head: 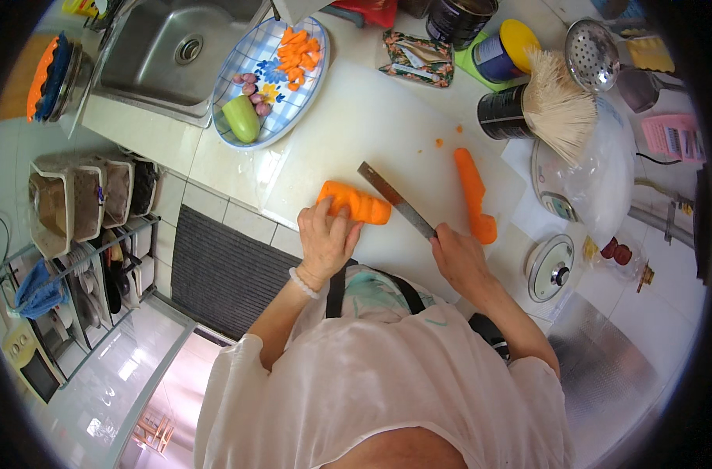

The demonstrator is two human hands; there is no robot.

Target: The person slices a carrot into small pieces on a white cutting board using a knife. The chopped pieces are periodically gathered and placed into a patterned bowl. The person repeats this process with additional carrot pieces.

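My left hand [327, 237] presses its fingertips on a thick peeled carrot piece [364, 203] lying on the white cutting board [332, 146]. A beaded bracelet circles that wrist. In my right hand [456, 258] is the handle of a kitchen knife [398, 200]; its dark, narrow-looking blade points up and left, just right of the carrot piece and apart from it. Further right on the board lies a long cut carrot slice [474, 196] with an uneven edge. Small carrot bits [439, 142] are scattered above it.
An oval plate [303, 120] beyond the board bears cut carrot, shallots and a green vegetable piece. Left of it is a steel sink [150, 64]. On the right stand a can of skewers [502, 114], a scale [543, 170] under a plastic bag, and a glass lid [549, 267].
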